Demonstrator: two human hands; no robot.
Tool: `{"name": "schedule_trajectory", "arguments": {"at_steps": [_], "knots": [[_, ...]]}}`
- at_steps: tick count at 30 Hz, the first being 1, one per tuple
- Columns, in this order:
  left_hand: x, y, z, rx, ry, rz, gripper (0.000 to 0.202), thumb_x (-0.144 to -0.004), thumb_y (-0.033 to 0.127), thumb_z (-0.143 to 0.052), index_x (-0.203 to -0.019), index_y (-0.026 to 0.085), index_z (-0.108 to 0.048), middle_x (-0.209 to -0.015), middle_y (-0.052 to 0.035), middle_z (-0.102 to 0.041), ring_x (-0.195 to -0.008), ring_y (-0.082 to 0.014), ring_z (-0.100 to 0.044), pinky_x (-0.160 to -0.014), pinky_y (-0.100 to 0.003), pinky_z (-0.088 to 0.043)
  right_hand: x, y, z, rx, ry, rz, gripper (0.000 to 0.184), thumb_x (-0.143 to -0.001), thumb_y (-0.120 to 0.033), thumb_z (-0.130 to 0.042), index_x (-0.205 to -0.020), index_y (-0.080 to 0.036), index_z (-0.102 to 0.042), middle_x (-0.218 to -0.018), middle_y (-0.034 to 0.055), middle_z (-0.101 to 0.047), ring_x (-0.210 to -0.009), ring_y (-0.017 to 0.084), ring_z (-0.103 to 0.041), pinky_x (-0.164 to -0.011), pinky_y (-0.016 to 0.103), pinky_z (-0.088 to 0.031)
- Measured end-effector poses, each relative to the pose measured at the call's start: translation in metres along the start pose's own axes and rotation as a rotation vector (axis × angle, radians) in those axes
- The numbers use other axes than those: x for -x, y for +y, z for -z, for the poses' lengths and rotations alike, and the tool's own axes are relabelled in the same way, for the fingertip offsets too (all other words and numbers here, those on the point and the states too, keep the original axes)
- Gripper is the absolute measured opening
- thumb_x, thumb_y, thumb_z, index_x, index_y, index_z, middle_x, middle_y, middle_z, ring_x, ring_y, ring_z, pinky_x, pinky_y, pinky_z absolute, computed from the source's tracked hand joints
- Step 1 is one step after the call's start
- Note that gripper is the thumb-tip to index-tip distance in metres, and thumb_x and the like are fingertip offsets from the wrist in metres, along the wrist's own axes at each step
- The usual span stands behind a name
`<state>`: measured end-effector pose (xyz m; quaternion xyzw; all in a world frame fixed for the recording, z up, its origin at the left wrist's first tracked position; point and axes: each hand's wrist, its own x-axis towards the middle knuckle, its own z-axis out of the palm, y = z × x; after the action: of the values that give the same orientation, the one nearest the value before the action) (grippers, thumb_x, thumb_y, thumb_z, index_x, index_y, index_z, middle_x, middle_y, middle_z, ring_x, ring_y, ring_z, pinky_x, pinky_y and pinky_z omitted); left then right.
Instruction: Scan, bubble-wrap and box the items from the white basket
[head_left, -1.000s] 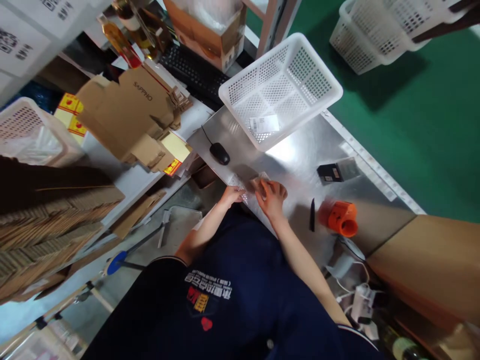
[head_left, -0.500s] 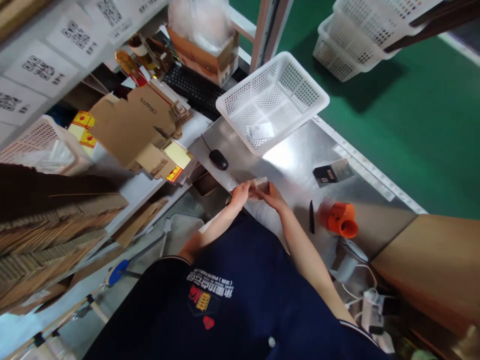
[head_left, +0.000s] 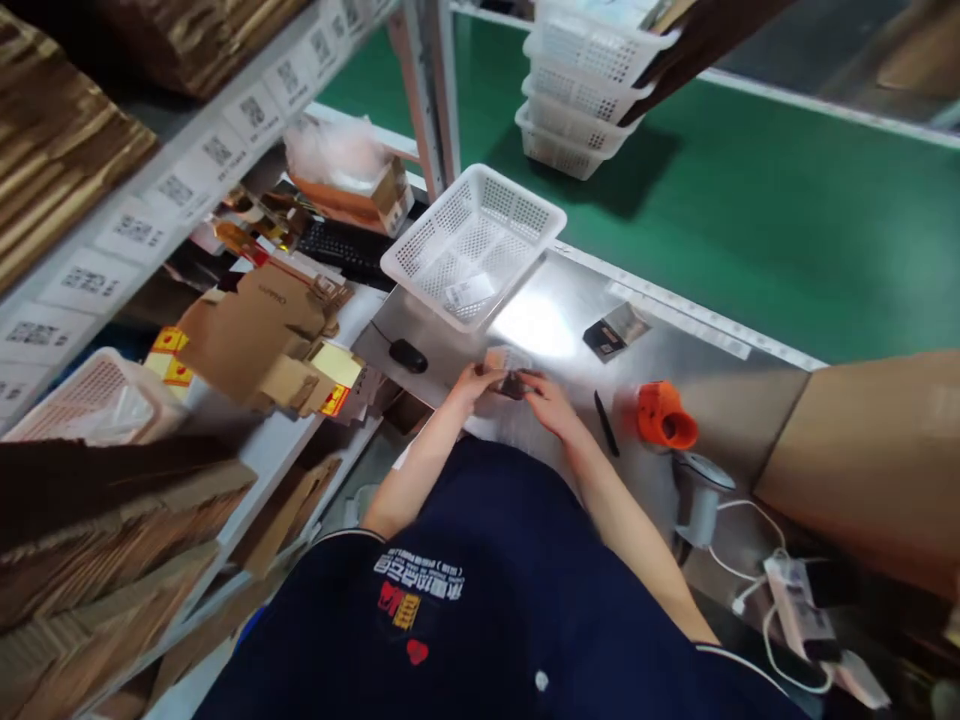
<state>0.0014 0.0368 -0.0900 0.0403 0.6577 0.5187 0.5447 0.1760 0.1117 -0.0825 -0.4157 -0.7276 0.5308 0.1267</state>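
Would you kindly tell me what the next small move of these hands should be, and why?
Perhaps the right hand should fold the clear, shiny plastic wrap over the small dark item: the left hand seems to hold the item's other side, and the wrap appears to stick out past it, on the side away from the body.

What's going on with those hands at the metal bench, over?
Left hand and right hand both on small dark item. Clear wrap beside it, details blurred. Black mouse nearby, apart from hands.
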Motion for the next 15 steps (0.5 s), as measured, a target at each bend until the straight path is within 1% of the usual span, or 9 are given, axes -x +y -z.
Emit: {"name": "schedule_trajectory", "arguments": {"at_steps": [2,3,5,7,8,9,10,12,15], "knots": [[0.004,0.007,-0.011,0.038,-0.056,0.064,0.036,-0.069,0.036,-0.095,-0.078,0.017,-0.066,-0.067,-0.0003,-0.067,-0.069,-0.0176,-0.067,-0.068,-0.03,-0.053,0.01,0.007,0.016,-0.028,0.108,-0.025,0.051,-0.085,-0.032,-0.064,-0.134,-0.02,-0.074,-0.143,0.0142,-0.072,-0.137,0.035,-0.064,-0.121,0.059,-0.049],[0.006,0.01,-0.017,0.069,-0.08,0.1,0.035,-0.073,0.04,-0.092,-0.079,0.018,-0.066,-0.067,-0.0006,-0.067,-0.068,-0.0175,-0.066,-0.066,-0.03,-0.053,0.017,0.011,0.022,-0.041,0.18,-0.027,0.06,-0.086,-0.039,-0.069,-0.143,-0.02,-0.068,-0.148,0.0161,-0.068,-0.14,0.036,-0.062,-0.12,0.06,-0.049],[0.011,0.016,-0.03,0.121,-0.116,0.156,0.036,-0.079,0.048,-0.087,-0.081,0.019,-0.066,-0.069,-0.0019,-0.068,-0.07,-0.0178,-0.067,-0.067,-0.03,-0.055,0.029,0.017,0.034,-0.04,0.285,0.031,0.092,-0.081,-0.053,-0.08,-0.16,-0.018,-0.049,-0.164,0.021,-0.052,-0.152,0.039,-0.05,-0.122,0.061,-0.046],[0.018,0.022,-0.044,0.129,-0.153,0.183,0.037,-0.081,0.052,-0.085,-0.085,0.019,-0.067,-0.074,-0.0035,-0.071,-0.075,-0.0192,-0.069,-0.069,-0.031,-0.057,0.038,0.019,0.045,-0.009,0.295,0.143,0.121,-0.072,-0.062,-0.089,-0.168,-0.016,-0.033,-0.174,0.0249,-0.035,-0.162,0.041,-0.034,-0.128,0.061,-0.039],[0.023,0.025,-0.051,0.127,-0.178,0.193,0.037,-0.082,0.051,-0.084,-0.086,0.019,-0.068,-0.076,-0.0041,-0.072,-0.077,-0.0196,-0.07,-0.07,-0.031,-0.057,0.041,0.018,0.05,0.012,0.281,0.195,0.13,-0.068,-0.064,-0.092,-0.17,-0.015,-0.028,-0.176,0.0258,-0.029,-0.164,0.042,-0.029,-0.13,0.061,-0.036],[0.029,0.028,-0.058,0.12,-0.208,0.197,0.035,-0.083,0.05,-0.084,-0.088,0.019,-0.068,-0.078,-0.0044,-0.073,-0.077,-0.0195,-0.07,-0.07,-0.03,-0.057,0.043,0.014,0.057,0.034,0.268,0.237,0.136,-0.065,-0.064,-0.094,-0.171,-0.016,-0.025,-0.177,0.0257,-0.027,-0.165,0.043,-0.026,-0.132,0.062,-0.033],[0.035,0.03,-0.065,0.118,-0.239,0.198,0.032,-0.083,0.047,-0.083,-0.089,0.019,-0.069,-0.08,-0.0045,-0.073,-0.076,-0.0187,-0.069,-0.069,-0.029,-0.056,0.044,0.009,0.063,0.057,0.262,0.271,0.14,-0.063,-0.063,-0.096,-0.172,-0.017,-0.023,-0.177,0.0252,-0.027,-0.165,0.043,-0.026,-0.133,0.063,-0.031],[0.05,0.034,-0.078,0.119,-0.295,0.186,0.029,-0.082,0.043,-0.082,-0.09,0.019,-0.069,-0.08,-0.004,-0.072,-0.072,-0.0164,-0.066,-0.066,-0.027,-0.054,0.048,-0.004,0.078,0.104,0.265,0.329,0.141,-0.061,-0.06,-0.098,-0.173,-0.019,-0.022,-0.175,0.0237,-0.032,-0.164,0.044,-0.029,-0.133,0.063,-0.03],[0.076,0.038,-0.089,0.104,-0.407,0.083,0.037,-0.069,0.042,-0.089,-0.09,0.02,-0.068,-0.083,-0.0027,-0.072,-0.073,-0.0145,-0.064,-0.068,-0.026,-0.054,0.063,-0.026,0.099,0.158,0.298,0.408,0.13,-0.067,-0.057,-0.095,-0.172,-0.018,-0.027,-0.169,0.0223,-0.042,-0.159,0.044,-0.037,-0.132,0.064,-0.034]]}}
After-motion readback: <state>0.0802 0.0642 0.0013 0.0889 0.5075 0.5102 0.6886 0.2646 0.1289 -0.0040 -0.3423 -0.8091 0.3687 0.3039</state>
